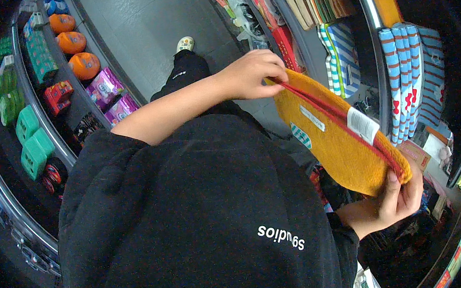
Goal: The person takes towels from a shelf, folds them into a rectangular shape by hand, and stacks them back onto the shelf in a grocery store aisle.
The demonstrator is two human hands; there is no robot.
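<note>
A folded mustard-yellow textile [329, 143] with a red inner edge, perhaps a mat or towel, is stretched between my two hands on the right side. My left hand [263, 75] pinches its upper left end between thumb and fingers. The lower right end is gripped by my right hand [399, 195], with the thumb on the near face. A white barcode tag [363, 126] hangs over the top fold. On the front face are a small white label [311, 118] and a teal-and-white striped sticker [301, 135].
Folded blue towels with brown stripes [404, 83] stand on a metal-edged shelf at right, near striped textiles [342, 60]. The left shelves [43, 115] hold orange containers [84, 66], purple packs [104, 88] and green packages [36, 152]. Grey floor [134, 29] lies between the shelves.
</note>
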